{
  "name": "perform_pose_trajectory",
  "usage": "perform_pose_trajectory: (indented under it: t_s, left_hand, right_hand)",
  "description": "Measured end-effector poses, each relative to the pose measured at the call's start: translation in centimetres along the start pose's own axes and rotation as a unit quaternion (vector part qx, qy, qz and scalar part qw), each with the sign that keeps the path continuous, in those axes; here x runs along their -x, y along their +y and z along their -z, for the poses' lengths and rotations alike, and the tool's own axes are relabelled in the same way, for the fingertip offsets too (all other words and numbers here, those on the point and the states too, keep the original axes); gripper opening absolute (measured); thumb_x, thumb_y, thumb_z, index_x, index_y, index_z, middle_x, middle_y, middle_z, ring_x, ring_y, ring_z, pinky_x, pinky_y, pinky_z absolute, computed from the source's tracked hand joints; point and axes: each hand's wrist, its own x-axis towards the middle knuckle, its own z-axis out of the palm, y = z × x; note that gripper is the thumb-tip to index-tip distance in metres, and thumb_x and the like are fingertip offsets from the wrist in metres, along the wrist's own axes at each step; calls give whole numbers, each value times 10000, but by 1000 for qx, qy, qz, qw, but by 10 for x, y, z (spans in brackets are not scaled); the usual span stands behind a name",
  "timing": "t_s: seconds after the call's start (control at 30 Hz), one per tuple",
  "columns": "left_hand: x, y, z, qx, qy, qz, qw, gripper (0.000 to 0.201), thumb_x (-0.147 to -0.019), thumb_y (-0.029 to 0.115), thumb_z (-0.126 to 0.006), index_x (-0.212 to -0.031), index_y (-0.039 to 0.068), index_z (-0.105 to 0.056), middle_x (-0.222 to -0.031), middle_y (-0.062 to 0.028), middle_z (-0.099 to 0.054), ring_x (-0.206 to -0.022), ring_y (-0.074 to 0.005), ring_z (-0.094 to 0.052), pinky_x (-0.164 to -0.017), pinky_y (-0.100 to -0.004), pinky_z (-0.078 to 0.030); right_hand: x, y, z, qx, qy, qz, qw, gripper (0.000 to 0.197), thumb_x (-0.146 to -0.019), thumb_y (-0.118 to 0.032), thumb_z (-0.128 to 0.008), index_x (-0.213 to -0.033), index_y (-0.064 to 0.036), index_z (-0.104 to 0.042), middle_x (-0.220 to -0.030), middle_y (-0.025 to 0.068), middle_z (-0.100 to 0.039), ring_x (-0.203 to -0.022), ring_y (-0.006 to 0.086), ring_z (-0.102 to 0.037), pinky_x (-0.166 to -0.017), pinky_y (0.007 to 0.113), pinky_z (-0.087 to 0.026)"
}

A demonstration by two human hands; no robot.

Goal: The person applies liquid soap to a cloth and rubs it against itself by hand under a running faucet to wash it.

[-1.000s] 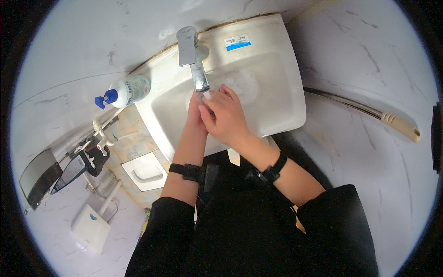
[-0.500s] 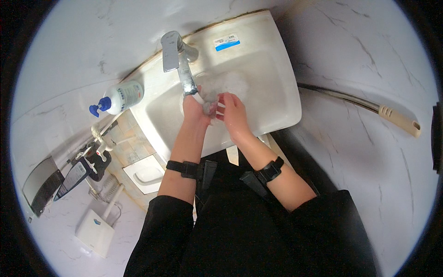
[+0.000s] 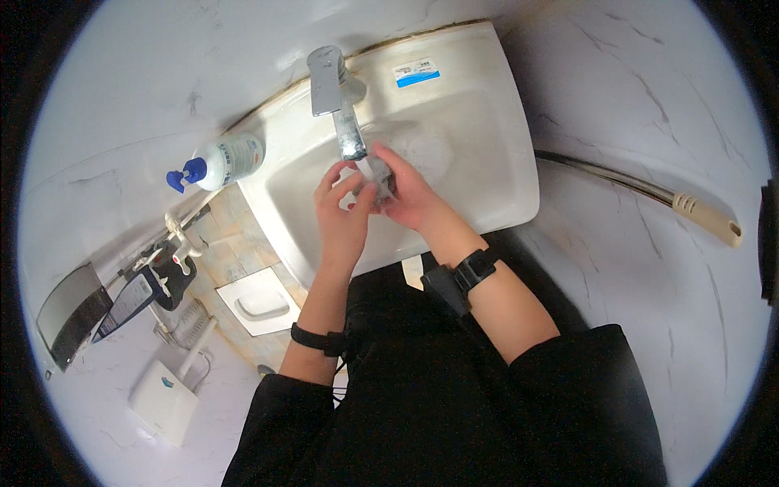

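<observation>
Beneath the chrome tap [image 3: 349, 134], both hands meet over the white washbasin [image 3: 503, 174], and water runs from the spout onto them. Between them is a small grey, wet wad [image 3: 378, 180]; its kind is hard to make out under the water and fingers. My right hand [image 3: 412, 195] cups the wad from the right, fingers bent around its far side. My left hand [image 3: 341, 215] closes in from the left, with curved fingers and the thumb against the wad. White foam [image 3: 426, 154] lies in the bowl beyond my right hand.
A pump bottle [image 3: 231, 161] with a blue top stands on the basin's left rim. Below left are a wall valve [image 3: 182, 243], a squat toilet [image 3: 260, 302] and a white cistern [image 3: 165, 402]. A pole with a beige handle [image 3: 706, 221] leans at the right wall.
My left hand has turned over from palm up under the stream to gripping from the left. My right hand has moved in under the tap, around the grey wad. The view has shifted slightly.
</observation>
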Motion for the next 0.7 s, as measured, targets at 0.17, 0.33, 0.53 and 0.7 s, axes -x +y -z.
perform_pose_trajectory:
  t_s: [0.17, 0.33, 0.53, 0.7]
  left_hand:
    - [-5, 10, 6, -50, 60, 30, 996, 280, -786, 93, -685, -1063, 71, -651, -1279, -132, -529, -1175, -256, -491, -818, -333, -498]
    - [2, -10, 13, 51, 48, 128, 989, 292, -842, 110, -636, -1119, 25, -606, -1134, -102, -604, -1127, -223, -527, -967, -350, -405]
    - [4, -13, 10, 129, -5, 264, 956, 327, -920, 217, -571, -1184, 24, -563, -1082, -82, -596, -1022, -179, -535, -893, -326, -410]
    - [4, -14, -7, 265, 29, 288, 920, 413, -982, 346, -440, -1217, 17, -526, -1119, -91, -600, -1015, -191, -550, -882, -327, -425]
  right_hand:
    - [-5, 9, -12, 48, 30, 9, 998, 323, -919, -354, -600, -1129, -110, -576, -1013, 53, -612, -844, 178, -624, -675, 341, -535]
    - [-16, -1, -16, 240, 181, 98, 949, 290, -890, -255, -643, -1091, -56, -580, -867, 39, -623, -724, 154, -620, -601, 318, -506]
    - [-36, 10, -1, 588, 168, 202, 765, 362, -861, -329, -615, -1034, -10, -620, -934, 166, -659, -840, 318, -639, -721, 413, -521]
    - [-48, 27, -13, 607, 239, 262, 711, 416, -902, -369, -530, -874, 35, -627, -753, 219, -655, -727, 393, -654, -639, 446, -493]
